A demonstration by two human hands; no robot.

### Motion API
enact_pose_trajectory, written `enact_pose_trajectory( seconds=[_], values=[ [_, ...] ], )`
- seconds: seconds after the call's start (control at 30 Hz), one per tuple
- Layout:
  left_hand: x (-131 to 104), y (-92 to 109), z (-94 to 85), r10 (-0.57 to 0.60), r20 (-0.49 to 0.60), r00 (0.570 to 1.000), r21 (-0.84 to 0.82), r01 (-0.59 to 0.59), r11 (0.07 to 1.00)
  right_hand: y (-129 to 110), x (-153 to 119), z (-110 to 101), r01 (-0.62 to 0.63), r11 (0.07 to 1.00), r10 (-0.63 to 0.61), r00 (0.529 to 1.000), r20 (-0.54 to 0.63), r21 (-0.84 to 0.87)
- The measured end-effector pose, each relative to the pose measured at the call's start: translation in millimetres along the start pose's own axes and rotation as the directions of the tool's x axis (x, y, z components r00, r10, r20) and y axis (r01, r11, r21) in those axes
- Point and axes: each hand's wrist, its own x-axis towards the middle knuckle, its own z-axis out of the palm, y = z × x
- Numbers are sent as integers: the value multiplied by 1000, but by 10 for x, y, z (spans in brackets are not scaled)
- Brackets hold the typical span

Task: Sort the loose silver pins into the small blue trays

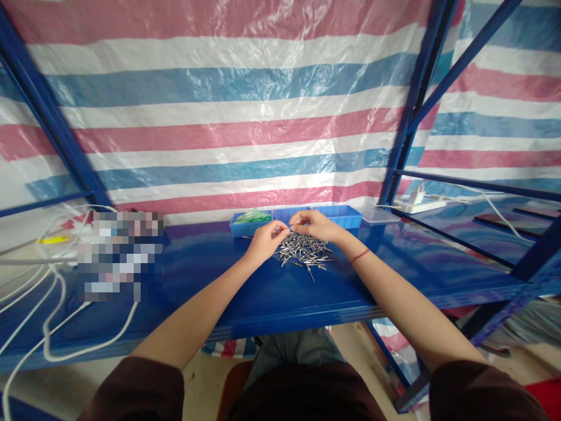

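Observation:
A loose pile of small silvery metal pins [304,250] lies on the blue table in front of me. Over the pile's back left edge, my left hand [269,238] is closed in a pinch. Facing it from the right, my right hand [312,224] also pinches, its fingertips almost meeting those of the left. Whatever the fingertips hold is too small to make out. Just behind the hands stands a divided blue tray [348,217], with green material [253,216] in its left compartment. My right hand hides part of the tray.
A clear plastic lid [379,216] lies right of the tray. White cables [59,292] and blurred items take up the table's left side. A white power strip [421,203] sits back right, beyond a blue metal post [405,128].

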Motion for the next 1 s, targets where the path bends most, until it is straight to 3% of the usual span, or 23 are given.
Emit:
enact_pose_trajectory(
  seconds=[0.17,0.3,0.6,0.77,0.93,1.0],
  values=[
    [17,-47,20,-69,-78,995,-95,62,994,-67,8,110,-28,986,49,990,-129,162],
    [18,-47,27,-65,-128,990,-140,47,989,-96,9,189,-36,990,61,982,-179,139],
    [51,-114,19,-108,-85,990,-142,96,985,-121,2,219,145,978,-174,964,-201,-151],
    [54,-90,-19,-99,-120,988,-157,79,984,-171,-42,161,145,943,-203,964,-173,-299],
    [55,-48,-44,-51,-152,987,-95,37,995,-110,-12,92,182,848,-270,957,-110,-498],
    [65,-48,-61,-47,-168,985,-34,42,999,-46,39,54,129,811,-252,958,-141,-571]
  ],
)
